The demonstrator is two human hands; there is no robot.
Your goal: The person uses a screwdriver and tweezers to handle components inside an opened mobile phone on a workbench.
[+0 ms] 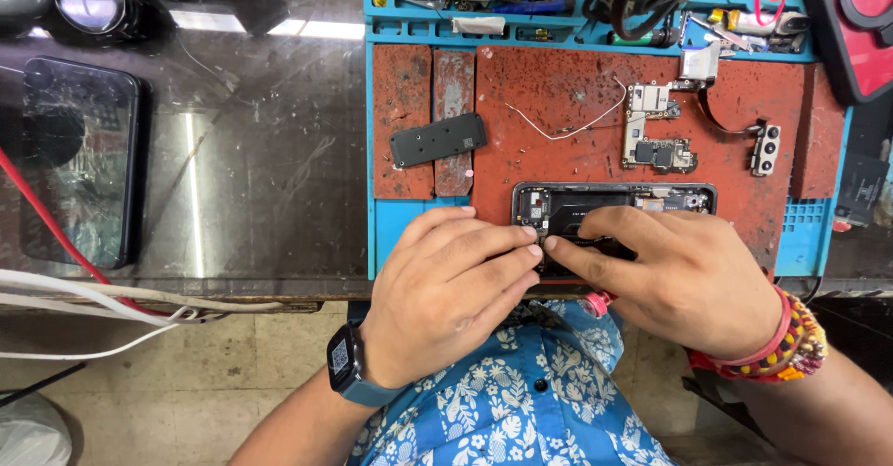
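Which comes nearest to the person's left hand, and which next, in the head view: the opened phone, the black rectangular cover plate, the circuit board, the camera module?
From the left hand:
1. Opened phone, touching its fingertips.
2. Black cover plate, just above.
3. Circuit board, upper right.
4. Camera module, farthest right.

Left hand laid palm down at near edge of desk, fingers extended rightward, held close together. Right hand laid palm down beside it, fingers pointed leftward. Index fingertips of both hands brought nearly together, just apart. Both forearms angled in from below. Nothing seen gripped by either hand.
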